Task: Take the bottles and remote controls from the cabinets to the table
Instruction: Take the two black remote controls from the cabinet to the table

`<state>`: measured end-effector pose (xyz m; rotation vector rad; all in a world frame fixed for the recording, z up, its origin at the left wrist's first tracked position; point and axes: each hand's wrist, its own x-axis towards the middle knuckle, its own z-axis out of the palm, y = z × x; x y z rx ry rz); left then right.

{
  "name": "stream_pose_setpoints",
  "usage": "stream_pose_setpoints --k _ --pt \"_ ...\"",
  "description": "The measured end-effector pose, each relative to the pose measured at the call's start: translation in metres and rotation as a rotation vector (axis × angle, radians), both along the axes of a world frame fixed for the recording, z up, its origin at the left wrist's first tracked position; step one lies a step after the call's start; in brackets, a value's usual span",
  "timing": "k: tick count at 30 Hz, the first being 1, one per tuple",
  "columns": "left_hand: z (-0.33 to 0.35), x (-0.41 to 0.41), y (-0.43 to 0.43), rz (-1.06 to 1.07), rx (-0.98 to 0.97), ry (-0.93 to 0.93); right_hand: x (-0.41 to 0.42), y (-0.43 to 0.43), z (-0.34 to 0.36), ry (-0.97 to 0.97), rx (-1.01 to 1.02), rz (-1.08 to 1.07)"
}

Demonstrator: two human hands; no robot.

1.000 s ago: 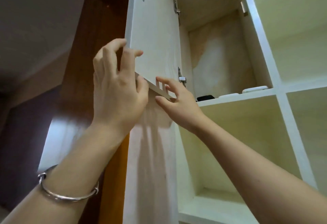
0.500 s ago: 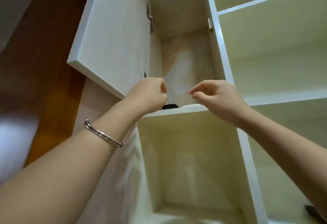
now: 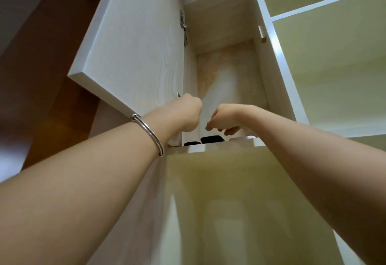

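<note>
both hands (image 3: 224,119) now reach over shelf (image 3: 217,146) (dark remotes (image 3: 211,139) inside).

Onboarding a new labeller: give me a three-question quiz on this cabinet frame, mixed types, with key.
1. True or false: the cabinet door is shut.
2. Which wrist wears the metal bangle? A) left B) right
3. Fill in: the dark objects lie at the shelf's ___ edge.

Key: 1 false, it is swung open. 2 A. 3 front, below the right hand; the left hand is beside it. Neither hand's grip is visible.
</note>
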<state>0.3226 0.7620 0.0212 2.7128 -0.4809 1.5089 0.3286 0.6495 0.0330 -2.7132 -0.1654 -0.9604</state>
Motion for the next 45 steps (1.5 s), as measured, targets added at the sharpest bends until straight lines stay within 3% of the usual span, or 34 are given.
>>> stream_pose_setpoints --k 5,14,18,21,24,28,38,42,45 --pt "0.005 0.0 0.004 -0.098 -0.074 -0.026 -0.002 0.02 0.001 0.25 -0.161 -0.11" --pt "0.01 0.006 -0.001 -0.067 -0.116 -0.063 0.003 0.024 0.002 0.202 -0.331 -0.282" --pt "0.017 0.007 -0.008 -0.007 -0.107 -0.028 0.007 0.007 0.009 0.198 -0.124 -0.214" --pt "0.015 0.008 -0.02 0.089 0.018 0.085 -0.006 -0.01 0.023 0.008 0.086 -0.131" --pt "0.014 0.013 -0.036 0.243 0.164 0.301 -0.022 -0.027 0.035 -0.161 0.105 -0.087" --pt "0.017 0.027 -0.046 0.339 0.246 0.502 -0.04 -0.045 0.035 -0.25 0.177 -0.029" --pt "0.006 0.026 -0.051 0.337 0.294 0.477 -0.039 -0.056 0.016 -0.218 0.247 0.092" --pt "0.004 0.015 -0.047 0.193 0.069 0.429 -0.05 -0.057 0.007 -0.298 0.3 0.119" --pt "0.007 0.003 -0.038 -0.053 -0.169 0.336 -0.062 -0.057 -0.001 -0.329 0.32 0.168"
